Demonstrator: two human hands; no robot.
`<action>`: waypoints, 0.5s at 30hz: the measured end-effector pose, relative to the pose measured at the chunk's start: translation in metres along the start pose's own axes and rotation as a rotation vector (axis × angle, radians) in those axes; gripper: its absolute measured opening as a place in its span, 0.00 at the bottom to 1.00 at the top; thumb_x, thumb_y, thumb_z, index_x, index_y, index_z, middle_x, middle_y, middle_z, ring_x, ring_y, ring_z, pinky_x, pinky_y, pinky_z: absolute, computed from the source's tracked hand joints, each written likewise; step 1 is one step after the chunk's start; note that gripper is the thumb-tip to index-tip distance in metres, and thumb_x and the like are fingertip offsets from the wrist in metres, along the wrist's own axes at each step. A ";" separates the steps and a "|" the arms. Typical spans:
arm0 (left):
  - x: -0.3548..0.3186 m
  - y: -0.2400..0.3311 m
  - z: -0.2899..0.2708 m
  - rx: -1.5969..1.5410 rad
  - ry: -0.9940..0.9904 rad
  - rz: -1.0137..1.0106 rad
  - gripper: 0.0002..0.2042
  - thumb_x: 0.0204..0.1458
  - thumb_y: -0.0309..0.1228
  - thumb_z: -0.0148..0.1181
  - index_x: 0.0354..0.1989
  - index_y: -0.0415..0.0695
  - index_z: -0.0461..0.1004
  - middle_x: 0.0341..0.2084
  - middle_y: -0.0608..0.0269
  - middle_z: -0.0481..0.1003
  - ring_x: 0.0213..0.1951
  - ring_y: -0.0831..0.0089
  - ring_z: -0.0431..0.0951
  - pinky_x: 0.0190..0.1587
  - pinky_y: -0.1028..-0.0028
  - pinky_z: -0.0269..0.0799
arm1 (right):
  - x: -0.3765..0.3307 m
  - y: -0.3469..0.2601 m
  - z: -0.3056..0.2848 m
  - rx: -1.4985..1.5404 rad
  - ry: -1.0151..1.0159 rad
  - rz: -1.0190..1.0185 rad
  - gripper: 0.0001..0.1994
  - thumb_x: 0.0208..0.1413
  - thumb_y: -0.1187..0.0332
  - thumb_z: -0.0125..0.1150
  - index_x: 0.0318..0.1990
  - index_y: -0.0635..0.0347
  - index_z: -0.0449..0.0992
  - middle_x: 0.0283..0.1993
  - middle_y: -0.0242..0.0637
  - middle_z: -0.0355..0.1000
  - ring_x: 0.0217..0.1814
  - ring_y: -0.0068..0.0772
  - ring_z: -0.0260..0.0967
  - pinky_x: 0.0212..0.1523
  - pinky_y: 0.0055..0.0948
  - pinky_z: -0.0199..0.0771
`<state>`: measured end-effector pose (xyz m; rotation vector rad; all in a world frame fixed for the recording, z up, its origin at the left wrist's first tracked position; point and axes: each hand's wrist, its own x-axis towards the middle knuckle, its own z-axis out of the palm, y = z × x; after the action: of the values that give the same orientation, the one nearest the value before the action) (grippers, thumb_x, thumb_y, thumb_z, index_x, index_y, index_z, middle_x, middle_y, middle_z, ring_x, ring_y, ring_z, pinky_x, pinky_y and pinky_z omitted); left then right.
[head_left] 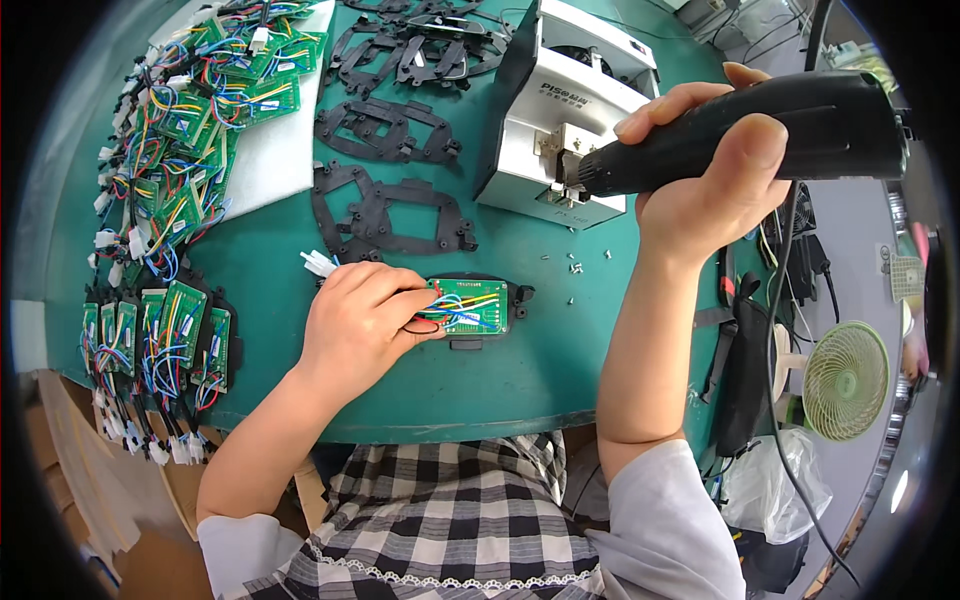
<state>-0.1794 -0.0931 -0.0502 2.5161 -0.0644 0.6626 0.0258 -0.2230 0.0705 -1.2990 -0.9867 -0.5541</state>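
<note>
My right hand (710,190) is wrapped round a black electric screwdriver (760,135), held nearly level. Its nose is at the pick-up block (572,155) of a white screw feeder (560,110); the bit's tip is hard to make out there. My left hand (365,315) is closed on the left end of a green circuit board (475,308), fingers over its coloured wires. That board lies on a black plastic frame (466,344), partly hidden beneath it. A white connector (319,263) sticks out beyond my left hand. Several small loose screws (575,268) are scattered below the feeder.
More black plastic frames (395,215) lie at the far middle of the green table (520,385). Wired circuit boards (270,100) are heaped on white foam (270,165) at far left, with others (180,320) nearer. A cable (775,330) hangs at right near a green fan (846,380).
</note>
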 end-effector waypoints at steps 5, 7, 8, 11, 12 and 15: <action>-0.001 0.000 -0.001 0.000 0.023 -0.008 0.16 0.32 0.33 0.73 0.32 0.46 0.79 0.34 0.69 0.77 0.36 0.67 0.76 0.41 0.67 0.69 | -0.015 -0.018 0.005 0.175 -0.108 0.279 0.36 0.57 0.37 0.45 0.47 0.72 0.59 0.20 0.42 0.67 0.15 0.33 0.67 0.18 0.27 0.69; -0.002 0.000 0.000 -0.008 0.019 -0.003 0.16 0.32 0.33 0.73 0.33 0.46 0.79 0.34 0.69 0.77 0.37 0.67 0.76 0.41 0.67 0.69 | -0.030 -0.022 0.023 0.213 -0.102 0.388 0.37 0.57 0.37 0.46 0.48 0.71 0.59 0.20 0.42 0.68 0.14 0.33 0.66 0.15 0.27 0.68; -0.001 0.000 -0.002 -0.014 0.011 -0.007 0.16 0.32 0.33 0.73 0.33 0.46 0.79 0.34 0.70 0.77 0.36 0.67 0.76 0.41 0.67 0.69 | -0.039 -0.023 0.033 0.229 -0.127 0.368 0.36 0.56 0.37 0.48 0.48 0.71 0.59 0.19 0.42 0.68 0.14 0.33 0.66 0.15 0.26 0.67; -0.002 0.000 0.000 -0.003 0.011 -0.003 0.17 0.31 0.34 0.73 0.33 0.47 0.79 0.34 0.70 0.76 0.36 0.67 0.76 0.41 0.67 0.69 | -0.055 -0.028 0.056 0.290 -0.154 0.343 0.35 0.54 0.39 0.53 0.47 0.70 0.62 0.19 0.41 0.68 0.13 0.31 0.66 0.14 0.25 0.66; -0.002 0.000 0.000 0.004 0.011 -0.002 0.16 0.32 0.34 0.73 0.33 0.47 0.79 0.33 0.71 0.76 0.37 0.69 0.75 0.42 0.68 0.69 | -0.057 -0.026 0.060 0.277 -0.174 0.329 0.34 0.54 0.41 0.54 0.46 0.70 0.62 0.19 0.41 0.68 0.13 0.30 0.66 0.15 0.24 0.66; -0.002 0.000 -0.002 0.024 0.005 0.000 0.15 0.33 0.34 0.72 0.32 0.46 0.80 0.33 0.71 0.76 0.38 0.72 0.75 0.43 0.70 0.68 | -0.066 -0.016 0.065 0.271 -0.199 0.289 0.31 0.54 0.45 0.58 0.45 0.70 0.64 0.19 0.40 0.69 0.13 0.27 0.66 0.15 0.22 0.66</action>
<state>-0.1819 -0.0924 -0.0492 2.5372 -0.0548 0.6732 -0.0388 -0.1761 0.0212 -1.2378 -0.9761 -0.0665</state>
